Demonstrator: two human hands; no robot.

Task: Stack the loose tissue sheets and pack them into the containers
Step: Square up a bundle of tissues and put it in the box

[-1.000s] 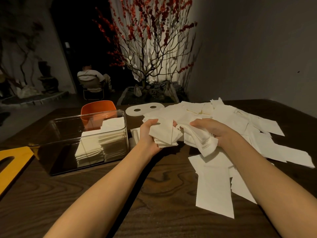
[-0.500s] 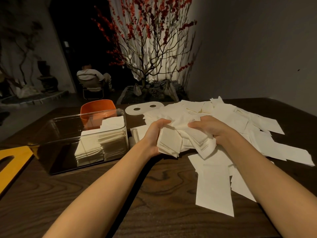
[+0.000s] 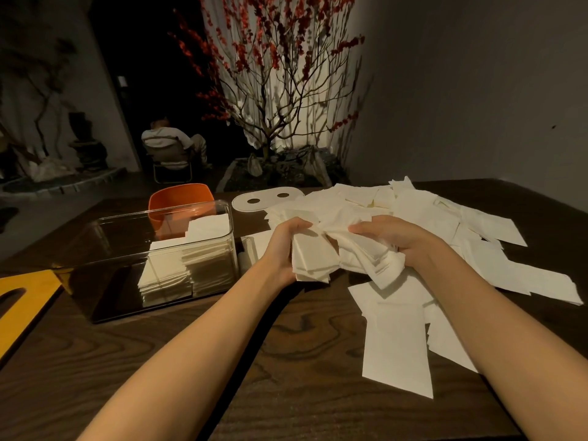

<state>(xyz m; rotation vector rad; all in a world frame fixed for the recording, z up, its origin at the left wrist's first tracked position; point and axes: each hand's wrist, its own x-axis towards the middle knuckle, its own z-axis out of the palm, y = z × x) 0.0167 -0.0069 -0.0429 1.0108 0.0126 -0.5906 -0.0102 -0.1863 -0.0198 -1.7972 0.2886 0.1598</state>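
Both my hands hold a thick bunch of white tissue sheets [image 3: 343,256] just above the dark wooden table. My left hand [image 3: 283,246] grips its left side, fingers curled over the top. My right hand [image 3: 401,240] grips the right side, where the sheets fan out unevenly. A wide heap of loose tissue sheets [image 3: 445,224] spreads behind and to the right. A clear plastic container [image 3: 105,246] stands to the left, holding stacked tissues [image 3: 187,265] at its right end.
An orange container [image 3: 178,198] sits behind the clear one. A white lid with two holes [image 3: 254,203] lies at the back. A yellow lid [image 3: 22,300] lies at the left edge. A flowering tree and a seated person are beyond the table.
My hands have drawn closer together, pressing the two handfuls of tissues into one bunch. The bunch has sunk slightly toward the table.
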